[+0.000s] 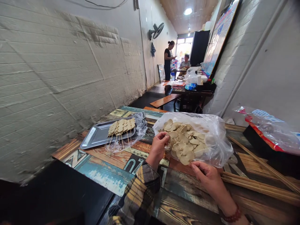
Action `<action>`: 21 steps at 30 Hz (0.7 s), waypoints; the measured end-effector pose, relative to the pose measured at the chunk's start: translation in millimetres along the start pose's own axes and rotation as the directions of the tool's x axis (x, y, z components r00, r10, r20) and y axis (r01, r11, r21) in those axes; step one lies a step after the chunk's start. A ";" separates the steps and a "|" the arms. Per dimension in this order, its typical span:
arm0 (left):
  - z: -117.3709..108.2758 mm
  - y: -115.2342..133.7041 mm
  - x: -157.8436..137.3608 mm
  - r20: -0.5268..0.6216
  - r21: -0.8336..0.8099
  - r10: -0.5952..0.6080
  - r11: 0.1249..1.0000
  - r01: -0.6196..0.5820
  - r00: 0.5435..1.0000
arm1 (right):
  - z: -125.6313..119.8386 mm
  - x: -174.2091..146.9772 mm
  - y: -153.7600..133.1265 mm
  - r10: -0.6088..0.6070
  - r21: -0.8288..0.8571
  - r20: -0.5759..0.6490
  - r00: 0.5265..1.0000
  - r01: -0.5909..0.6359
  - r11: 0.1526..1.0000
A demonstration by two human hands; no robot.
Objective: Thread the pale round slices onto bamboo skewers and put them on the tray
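Many thin, round beige slices (178,128) lie heaped in an open clear plastic bag (217,137) on the table. My left hand (158,148), at the heap's left side, pinches one beige slice (172,134) between thumb and fingers. Closed at the near edge of the bag, my right hand (207,178) pinches the lower end of a row of overlapping slices (185,154); whether a stick runs through them I cannot make out. To the left, several finished skewers of slices (122,126) rest on a metal tray (96,135), their bare ends sticking out toward me.
Loose bamboo skewers (253,184) lie at the right of the patterned table (105,168). Behind them stands a black container with red-edged plastic packaging (264,129). Crumpled plastic (140,123) sits by the tray. Farther off are a bench (165,100) and two people (167,61).
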State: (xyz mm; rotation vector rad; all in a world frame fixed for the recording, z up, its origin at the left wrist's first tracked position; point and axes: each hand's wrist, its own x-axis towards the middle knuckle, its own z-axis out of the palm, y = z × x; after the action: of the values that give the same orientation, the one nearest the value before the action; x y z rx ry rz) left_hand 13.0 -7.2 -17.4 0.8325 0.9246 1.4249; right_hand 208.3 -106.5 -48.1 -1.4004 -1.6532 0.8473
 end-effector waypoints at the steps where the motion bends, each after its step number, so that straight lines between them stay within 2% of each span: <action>1: -0.8 -0.3 0.5 -0.003 -0.021 -0.021 1.000 0.021 1.000 | -0.3 -0.3 -0.7 -0.004 -0.008 -0.003 1.000 0.004 1.000; 6: -1.8 1.0 -0.5 -0.023 -0.092 -0.097 0.991 0.095 0.995 | -1.5 -0.8 -1.5 -0.031 -0.040 -0.025 0.999 0.030 0.999; 21: -2.3 -1.8 -1.5 -0.024 -0.202 -0.156 0.968 0.148 0.988 | 1.5 2.5 14.3 -0.107 -0.117 -0.111 0.988 0.094 0.989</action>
State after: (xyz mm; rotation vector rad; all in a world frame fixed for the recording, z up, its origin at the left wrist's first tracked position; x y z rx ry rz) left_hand 11.7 -8.8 -19.9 0.5727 0.8407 1.3790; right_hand 213.3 -101.7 -60.9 -1.4020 -1.6872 0.6123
